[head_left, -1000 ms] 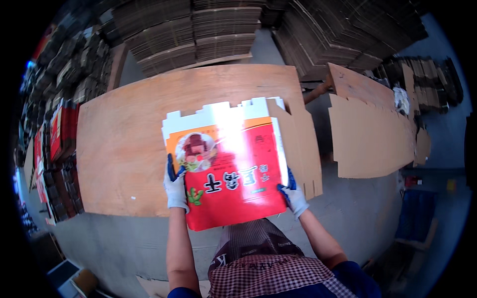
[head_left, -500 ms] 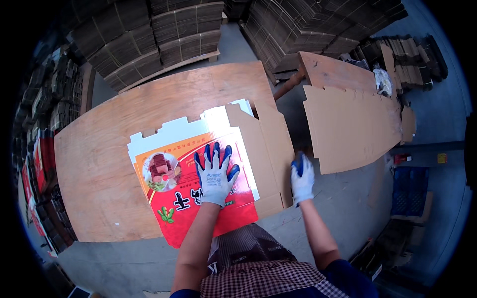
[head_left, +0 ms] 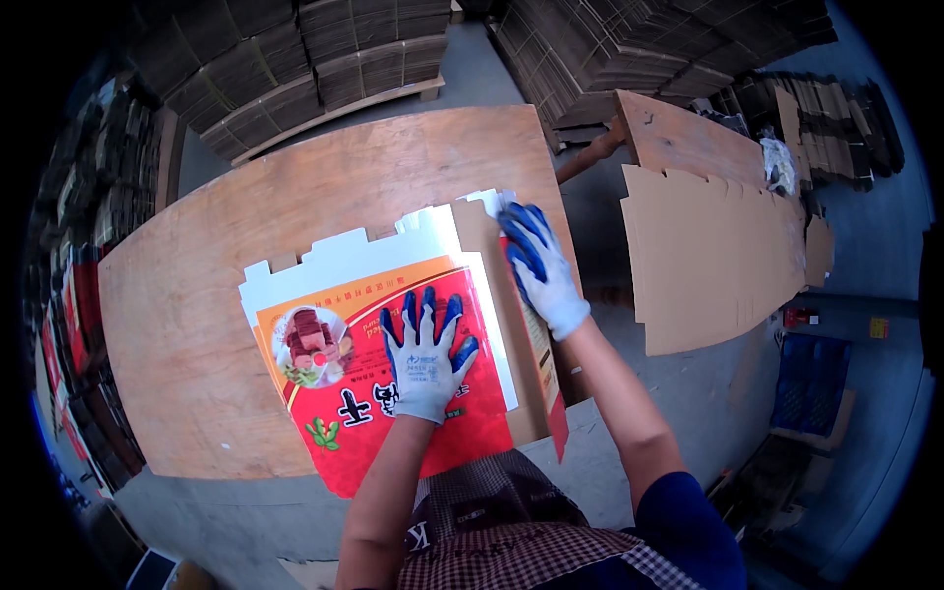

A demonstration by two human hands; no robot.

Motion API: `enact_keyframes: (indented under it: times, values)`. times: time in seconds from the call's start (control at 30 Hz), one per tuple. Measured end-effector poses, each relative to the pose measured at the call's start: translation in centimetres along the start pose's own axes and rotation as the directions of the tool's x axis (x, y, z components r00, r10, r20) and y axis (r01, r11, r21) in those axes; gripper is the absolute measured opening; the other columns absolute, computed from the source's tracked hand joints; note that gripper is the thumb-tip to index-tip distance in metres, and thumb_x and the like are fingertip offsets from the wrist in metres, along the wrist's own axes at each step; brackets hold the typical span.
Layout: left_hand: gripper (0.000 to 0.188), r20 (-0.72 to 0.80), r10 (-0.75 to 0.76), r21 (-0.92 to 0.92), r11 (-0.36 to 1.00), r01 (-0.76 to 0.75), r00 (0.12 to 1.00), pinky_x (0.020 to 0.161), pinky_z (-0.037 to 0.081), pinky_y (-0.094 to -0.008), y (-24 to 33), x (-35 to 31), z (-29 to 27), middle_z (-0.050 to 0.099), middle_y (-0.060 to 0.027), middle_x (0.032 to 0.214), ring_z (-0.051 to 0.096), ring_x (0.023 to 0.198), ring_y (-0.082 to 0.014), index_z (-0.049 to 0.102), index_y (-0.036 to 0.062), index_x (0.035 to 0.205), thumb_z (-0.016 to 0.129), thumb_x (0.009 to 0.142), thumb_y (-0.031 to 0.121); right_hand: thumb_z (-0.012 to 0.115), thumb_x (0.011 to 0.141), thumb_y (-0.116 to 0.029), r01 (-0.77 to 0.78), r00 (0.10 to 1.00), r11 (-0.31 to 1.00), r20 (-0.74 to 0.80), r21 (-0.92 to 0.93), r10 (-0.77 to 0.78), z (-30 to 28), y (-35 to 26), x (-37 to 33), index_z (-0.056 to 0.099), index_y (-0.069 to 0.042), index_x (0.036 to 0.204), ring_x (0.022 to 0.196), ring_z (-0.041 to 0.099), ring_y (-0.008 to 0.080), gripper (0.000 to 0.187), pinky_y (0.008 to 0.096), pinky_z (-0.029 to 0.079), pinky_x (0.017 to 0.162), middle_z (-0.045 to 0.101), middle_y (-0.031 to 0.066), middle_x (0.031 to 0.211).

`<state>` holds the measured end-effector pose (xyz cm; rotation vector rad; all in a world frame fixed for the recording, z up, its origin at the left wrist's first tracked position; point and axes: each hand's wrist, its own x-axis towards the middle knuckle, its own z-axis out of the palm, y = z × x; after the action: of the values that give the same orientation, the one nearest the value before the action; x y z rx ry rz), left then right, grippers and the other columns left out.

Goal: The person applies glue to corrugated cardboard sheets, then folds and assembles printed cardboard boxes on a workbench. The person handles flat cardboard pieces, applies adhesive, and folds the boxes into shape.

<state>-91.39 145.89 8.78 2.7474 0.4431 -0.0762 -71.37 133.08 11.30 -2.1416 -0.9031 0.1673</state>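
Note:
A printed cardboard box blank, red and orange with a food picture, lies on the wooden table in front of me. My left hand, in a white glove with blue fingertips, rests flat on its printed face, fingers spread. Along the blank's right side, a panel stands folded up, its red printed outer side showing. Against the far part of that panel lies my right hand, gloved the same way, with its fingers stretched out. White tabs stick out along the blank's far edge.
The wooden table extends left and beyond the blank. At the right, a plain cardboard sheet lies across a second wooden surface. Tied cardboard stacks stand behind the table. A blue crate is at the far right.
My right hand has moved from beside the blank's right edge up and inward onto the side panel. That panel, flat before, is now folded up. My left hand stays on the printed face.

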Motion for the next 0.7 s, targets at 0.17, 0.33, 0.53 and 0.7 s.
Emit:
enact_keyframes:
  times: [0.17, 0.33, 0.53, 0.7]
  values:
    - [0.071, -0.007, -0.021, -0.034, 0.999, 0.020, 1.000, 0.119, 0.002, -0.0650, -0.1, 0.1, -0.1, 0.028, -0.0128, 0.161, 0.016, 0.151, -0.0372, 0.046, 0.0237, 0.149, 0.061, 0.087, 0.054, 0.064, 0.092, -0.026, 0.124, 0.969, 0.946, 0.241, -0.298, -0.051, 2.7, 1.0, 2.4, 0.062, -0.014, 0.129, 0.147, 0.027, 0.0341, 0.039, 0.0487, 0.021, 0.120, 0.046, 0.0110, 0.148]
    - [0.069, -0.028, -0.026, -0.042, 0.999, 0.025, 0.999, 0.119, 0.003, -0.0645, -0.1, 0.2, -0.1, 0.029, -0.0124, 0.160, 0.018, 0.151, -0.0363, 0.048, 0.0219, 0.147, 0.062, 0.087, 0.053, 0.066, 0.091, -0.028, 0.177, 0.969, 0.919, 0.224, -0.351, -0.101, 3.9, 2.4, 2.2, 0.063, -0.015, 0.126, 0.146, 0.028, 0.0350, 0.038, 0.0488, 0.022, 0.119, 0.047, 0.0106, 0.146]
    - [0.058, -0.219, -0.001, -0.104, 0.994, -0.022, 0.976, 0.119, 0.012, -0.0618, -0.8, 2.7, 0.4, 0.040, -0.0147, 0.154, 0.032, 0.144, -0.0371, 0.056, 0.0137, 0.139, 0.068, 0.086, 0.036, 0.065, 0.089, -0.029, 0.177, 0.975, 0.917, 0.193, -0.357, -0.114, 4.2, 2.9, 1.8, 0.068, -0.015, 0.116, 0.143, 0.032, 0.0351, 0.031, 0.0514, 0.023, 0.118, 0.052, 0.0083, 0.142]
    - [0.056, -0.346, 0.013, -0.086, 0.995, -0.046, 0.938, 0.120, 0.014, -0.0574, -2.4, 11.2, 0.6, 0.044, -0.0091, 0.151, 0.035, 0.143, -0.0310, 0.052, 0.0145, 0.142, 0.065, 0.089, 0.028, 0.059, 0.091, -0.028, 0.088, 0.993, 0.906, 0.108, -0.413, -0.047, 5.6, 1.3, 1.4, 0.066, -0.014, 0.121, 0.140, 0.035, 0.0352, 0.033, 0.0538, 0.023, 0.116, 0.052, 0.0085, 0.142]
